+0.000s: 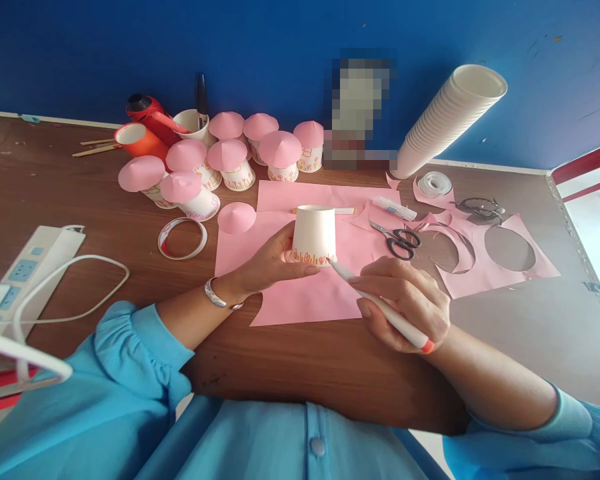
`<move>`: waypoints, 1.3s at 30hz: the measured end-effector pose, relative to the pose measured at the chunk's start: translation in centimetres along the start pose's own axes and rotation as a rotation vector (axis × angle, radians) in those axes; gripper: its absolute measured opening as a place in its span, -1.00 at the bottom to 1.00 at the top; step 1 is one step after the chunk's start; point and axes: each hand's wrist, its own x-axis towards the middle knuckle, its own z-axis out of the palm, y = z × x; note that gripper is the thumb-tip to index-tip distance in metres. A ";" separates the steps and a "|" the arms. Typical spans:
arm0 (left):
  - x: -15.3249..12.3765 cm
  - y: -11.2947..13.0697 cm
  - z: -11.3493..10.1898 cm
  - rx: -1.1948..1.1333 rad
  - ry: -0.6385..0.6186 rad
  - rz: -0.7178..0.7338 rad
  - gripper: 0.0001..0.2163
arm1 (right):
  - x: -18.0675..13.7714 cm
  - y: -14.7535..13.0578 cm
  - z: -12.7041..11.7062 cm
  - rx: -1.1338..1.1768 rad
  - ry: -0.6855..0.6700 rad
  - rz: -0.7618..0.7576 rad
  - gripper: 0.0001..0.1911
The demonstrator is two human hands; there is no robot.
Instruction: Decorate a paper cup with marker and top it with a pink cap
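Observation:
My left hand grips an upturned white paper cup that stands on a pink paper sheet. Small orange drawings run along the cup's lower rim. My right hand is closed round a white marker with an orange end, and its tip touches the cup's lower right edge. A loose pink paper cone lies to the left of the cup.
Several cups with pink cone roofs stand at the back. Scissors, a glue stick, a tape roll, cut pink sheets and a leaning stack of white cups lie to the right. A power strip sits left.

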 end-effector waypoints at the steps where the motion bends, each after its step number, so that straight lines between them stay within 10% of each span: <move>1: 0.0 0.0 0.0 0.006 0.005 0.000 -0.42 | 0.0 0.0 0.1 -0.001 -0.006 -0.003 -0.79; 39: 0.0 0.4 -0.1 0.074 -0.036 -0.013 -0.47 | 0.1 -0.2 0.4 -0.042 -0.027 0.010 -0.77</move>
